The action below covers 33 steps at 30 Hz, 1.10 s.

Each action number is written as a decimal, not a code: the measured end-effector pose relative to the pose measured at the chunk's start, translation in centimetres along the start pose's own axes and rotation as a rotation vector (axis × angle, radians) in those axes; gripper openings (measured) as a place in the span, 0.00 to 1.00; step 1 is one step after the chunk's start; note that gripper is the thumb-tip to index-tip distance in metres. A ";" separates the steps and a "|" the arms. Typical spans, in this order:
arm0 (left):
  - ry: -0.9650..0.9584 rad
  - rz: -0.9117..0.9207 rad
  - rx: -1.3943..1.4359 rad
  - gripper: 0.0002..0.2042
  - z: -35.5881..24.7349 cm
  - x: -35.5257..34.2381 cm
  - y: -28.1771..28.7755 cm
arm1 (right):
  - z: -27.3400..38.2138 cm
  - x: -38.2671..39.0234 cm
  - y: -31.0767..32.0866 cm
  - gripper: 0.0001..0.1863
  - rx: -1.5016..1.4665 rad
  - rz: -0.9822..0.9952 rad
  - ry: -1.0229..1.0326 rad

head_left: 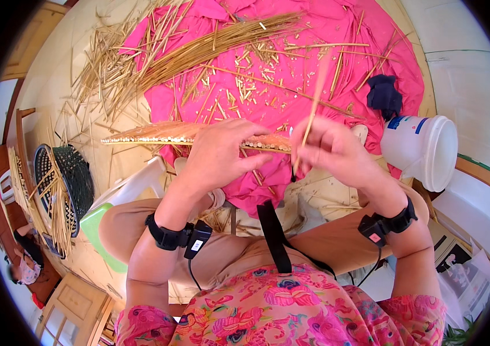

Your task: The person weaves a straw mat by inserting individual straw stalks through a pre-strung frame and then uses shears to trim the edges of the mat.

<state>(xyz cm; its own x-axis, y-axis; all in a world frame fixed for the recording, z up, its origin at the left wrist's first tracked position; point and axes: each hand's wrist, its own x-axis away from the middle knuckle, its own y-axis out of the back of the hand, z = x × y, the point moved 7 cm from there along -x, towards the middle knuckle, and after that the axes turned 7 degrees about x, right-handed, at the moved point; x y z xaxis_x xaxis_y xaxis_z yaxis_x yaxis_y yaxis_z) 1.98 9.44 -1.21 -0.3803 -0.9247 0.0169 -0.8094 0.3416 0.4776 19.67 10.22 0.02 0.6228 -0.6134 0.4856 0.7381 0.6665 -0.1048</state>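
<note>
A long strip of bound straw stalks point(152, 140), with pale cut ends in a row along its near edge, lies across in front of me. My left hand point(222, 151) grips it around the middle, the thumb at the near edge and the fingers over the top. Just past the strip's right end, my right hand point(328, 147) pinches a single straw stalk point(316, 101) that stands up, its upper part smeared by motion. Some of the right fingers are blurred too. Both wrists wear black straps with small boxes.
A pink cloth point(308, 75) bears a straw bundle point(222, 43) and scattered cut pieces. A dark blue cloth point(384, 95) lies beside a tipped white bucket point(418, 147) at right. A dark basket point(74, 179) with straw stands at left. Another person point(27, 268) is far left.
</note>
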 end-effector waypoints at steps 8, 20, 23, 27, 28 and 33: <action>0.030 -0.136 0.098 0.31 0.7 -0.5 0.6 | -1.2 1.6 -3.8 0.12 -0.049 0.382 -0.209; -0.168 -0.314 -0.022 0.13 0.3 -0.5 0.8 | 1.9 0.6 -0.7 0.17 0.083 -0.008 0.193; -0.135 -0.134 -0.151 0.14 -0.4 -0.7 -0.3 | 4.5 0.8 -1.4 0.20 0.552 -0.302 0.458; -0.243 -0.078 -0.207 0.16 -0.6 -0.7 -0.9 | 3.0 -0.6 -2.4 0.15 0.657 -0.377 0.604; -0.246 -0.066 -0.231 0.16 -0.4 -0.7 -1.0 | 2.6 -0.9 -2.3 0.14 0.675 -0.363 0.623; -0.235 -0.110 -0.207 0.15 -1.5 -1.0 -0.3 | 2.2 -0.6 0.2 0.06 0.529 -0.528 0.434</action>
<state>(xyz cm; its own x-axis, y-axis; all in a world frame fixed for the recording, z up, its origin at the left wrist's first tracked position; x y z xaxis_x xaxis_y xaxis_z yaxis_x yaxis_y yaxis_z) 3.28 9.98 -0.06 -0.4084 -0.8816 -0.2364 -0.7525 0.1786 0.6339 18.92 11.66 1.67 0.3562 -0.9340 -0.0290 0.8084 0.2924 0.5109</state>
